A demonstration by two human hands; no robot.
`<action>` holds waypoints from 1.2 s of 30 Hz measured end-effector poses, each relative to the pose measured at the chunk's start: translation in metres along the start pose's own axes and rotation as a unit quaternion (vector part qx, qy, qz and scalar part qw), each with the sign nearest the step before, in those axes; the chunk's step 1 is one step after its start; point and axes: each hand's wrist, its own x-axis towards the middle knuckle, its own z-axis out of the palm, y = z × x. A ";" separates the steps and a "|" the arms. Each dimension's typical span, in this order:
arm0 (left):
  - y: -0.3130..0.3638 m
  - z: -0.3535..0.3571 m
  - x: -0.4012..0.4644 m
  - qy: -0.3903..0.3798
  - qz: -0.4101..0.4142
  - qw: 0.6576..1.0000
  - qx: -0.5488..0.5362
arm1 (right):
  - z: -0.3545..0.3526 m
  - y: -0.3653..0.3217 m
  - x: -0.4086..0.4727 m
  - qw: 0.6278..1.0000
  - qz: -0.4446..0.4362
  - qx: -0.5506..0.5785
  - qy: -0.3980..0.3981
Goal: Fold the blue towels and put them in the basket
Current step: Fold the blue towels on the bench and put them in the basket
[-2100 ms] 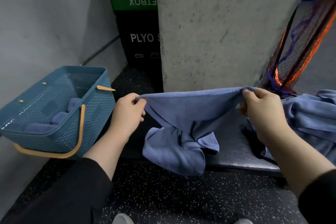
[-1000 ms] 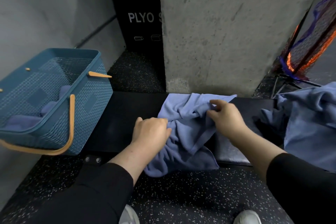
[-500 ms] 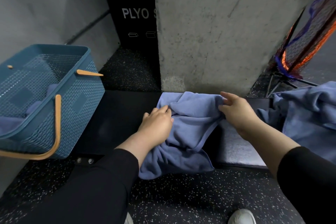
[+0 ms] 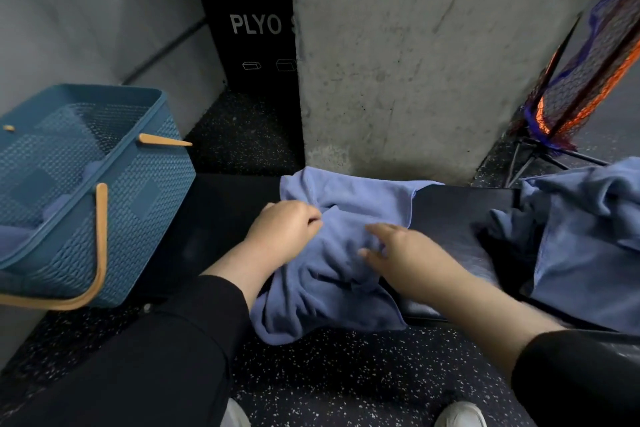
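A crumpled blue towel (image 4: 349,194) lies on the black bench (image 4: 450,215), its near end hanging over the front edge. My left hand (image 4: 284,232) rests on the towel's left side with fingers curled into a fold of the cloth. My right hand (image 4: 398,250) lies on the middle of the towel, fingers spread and loosely extended; it is slightly blurred. The blue basket (image 4: 149,184) with tan handles stands tilted at the left, with folded blue towels (image 4: 20,236) inside it.
A heap of loose blue towels (image 4: 588,225) covers the bench's right end. A concrete pillar (image 4: 433,45) rises just behind the bench, with a black plyo box (image 4: 256,28) to its left. A netted rack (image 4: 588,62) stands at the far right. My shoes show on the speckled floor.
My right hand left the towel's far right edge and came to its middle. My left hand's fingers curled into the cloth. The towel bunched up more.
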 end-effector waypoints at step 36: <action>-0.033 0.032 -0.068 -0.002 0.231 0.971 0.060 | 0.024 0.044 0.002 0.981 -0.140 -0.110 0.079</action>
